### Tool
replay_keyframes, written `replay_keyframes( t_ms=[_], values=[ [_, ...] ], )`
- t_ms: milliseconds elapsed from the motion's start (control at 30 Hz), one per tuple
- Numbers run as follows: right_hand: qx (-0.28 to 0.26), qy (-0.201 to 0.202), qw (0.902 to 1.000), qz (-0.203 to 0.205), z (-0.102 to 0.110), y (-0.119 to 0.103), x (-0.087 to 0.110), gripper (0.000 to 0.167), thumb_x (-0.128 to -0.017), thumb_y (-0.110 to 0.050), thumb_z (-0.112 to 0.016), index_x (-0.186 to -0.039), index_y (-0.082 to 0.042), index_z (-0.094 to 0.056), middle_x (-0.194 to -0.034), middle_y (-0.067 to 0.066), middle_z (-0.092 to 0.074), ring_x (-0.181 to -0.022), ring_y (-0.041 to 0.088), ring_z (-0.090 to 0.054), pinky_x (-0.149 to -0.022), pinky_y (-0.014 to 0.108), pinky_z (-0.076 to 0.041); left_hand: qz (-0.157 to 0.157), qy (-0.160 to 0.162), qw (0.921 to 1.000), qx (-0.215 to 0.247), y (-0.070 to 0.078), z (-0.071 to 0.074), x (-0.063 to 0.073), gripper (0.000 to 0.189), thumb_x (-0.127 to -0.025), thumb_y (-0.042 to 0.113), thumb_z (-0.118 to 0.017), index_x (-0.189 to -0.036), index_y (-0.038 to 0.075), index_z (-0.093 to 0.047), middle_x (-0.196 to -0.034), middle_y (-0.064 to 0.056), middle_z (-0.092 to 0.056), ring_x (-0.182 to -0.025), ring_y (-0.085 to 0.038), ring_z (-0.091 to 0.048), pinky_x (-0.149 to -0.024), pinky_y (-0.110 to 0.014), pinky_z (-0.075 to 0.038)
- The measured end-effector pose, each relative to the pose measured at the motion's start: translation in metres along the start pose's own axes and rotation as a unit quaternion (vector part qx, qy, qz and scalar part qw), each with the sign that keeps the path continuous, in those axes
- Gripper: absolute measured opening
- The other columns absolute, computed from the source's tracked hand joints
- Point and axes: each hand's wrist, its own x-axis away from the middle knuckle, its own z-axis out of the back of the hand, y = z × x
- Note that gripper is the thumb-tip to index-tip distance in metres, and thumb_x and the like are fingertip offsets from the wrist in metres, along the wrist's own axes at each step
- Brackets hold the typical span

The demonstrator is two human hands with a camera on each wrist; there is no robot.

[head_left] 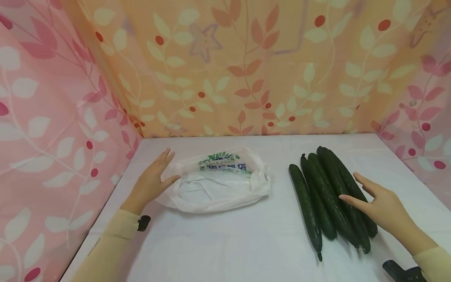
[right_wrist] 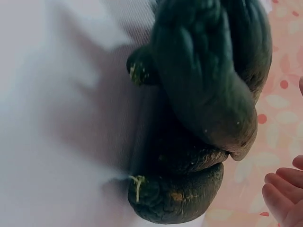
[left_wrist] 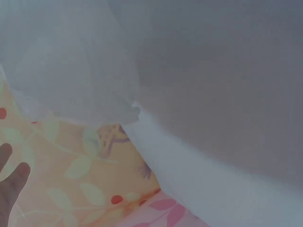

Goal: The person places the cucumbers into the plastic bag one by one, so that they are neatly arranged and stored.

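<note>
On the flat white table (head_left: 225, 250), long, dark green, bumpy cucumbers (head_left: 332, 199) are laid right of the crumpled white plastic bag (head_left: 218, 190). Nothing is gripped by the spread right hand (head_left: 385, 207), near cucumbers best lifted by their middles, or the spread left hand (head_left: 152, 180), beside the bag.

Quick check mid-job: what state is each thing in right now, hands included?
White plastic bag: lying down, slack and wrinkled, printing visible; can't tell whether its mouth is open.
Cucumbers: whole, bunched together outside the bag, some resting on others.
Left hand: holding nothing, thumb spread, at the bag's left end; contact unclear.
Right hand: holding nothing, thumb spread, over the cucumbers' right side; contact unclear.
</note>
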Motion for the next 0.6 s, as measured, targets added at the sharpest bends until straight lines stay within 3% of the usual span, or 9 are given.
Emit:
replay_keyframes(
  t_ms=[167,267,467,600],
  values=[
    [-0.023,-0.014,0.9996,-0.009,-0.001,-0.004,0.002,0.088,-0.087,-0.042,-0.075,-0.153,-0.001,-0.033,-0.143,0.036,-0.044,-0.119,0.059,-0.049,-0.085,0.064,-0.048,0.044,0.000,0.9983,0.038,0.001,-0.003,0.005,0.084,-0.090,0.028,-0.074,-0.155,0.003,-0.029,-0.164,-0.019,-0.022,-0.145,-0.045,-0.031,-0.113,-0.062,-0.032],
    [-0.030,-0.016,0.9994,-0.008,-0.002,-0.007,0.002,0.087,-0.087,-0.042,-0.075,-0.152,-0.001,-0.035,-0.143,0.037,-0.044,-0.119,0.060,-0.050,-0.082,0.061,-0.050,0.071,0.019,0.9947,0.073,0.001,-0.008,0.007,0.082,-0.090,0.025,-0.074,-0.155,0.001,-0.029,-0.163,-0.020,-0.022,-0.142,-0.047,-0.035,-0.111,-0.062,-0.035],
    [-0.032,-0.010,0.9994,-0.011,-0.004,-0.008,0.004,0.084,-0.086,-0.041,-0.076,-0.151,-0.002,-0.039,-0.141,0.037,-0.046,-0.119,0.059,-0.051,-0.084,0.062,-0.050,0.104,0.101,0.9784,0.147,0.001,-0.018,0.008,0.069,-0.087,0.014,-0.077,-0.146,-0.002,-0.044,-0.152,-0.023,-0.042,-0.118,-0.048,-0.060,-0.095,-0.053,-0.050],
    [-0.033,-0.013,0.9991,-0.022,-0.004,-0.006,0.006,0.082,-0.087,-0.042,-0.075,-0.152,-0.006,-0.039,-0.140,0.035,-0.050,-0.119,0.058,-0.050,-0.085,0.064,-0.049,0.137,0.117,0.9690,0.169,0.001,-0.023,0.008,0.065,-0.086,0.014,-0.078,-0.143,-0.001,-0.049,-0.142,-0.024,-0.053,-0.110,-0.047,-0.065,-0.091,-0.051,-0.054]
  ],
)
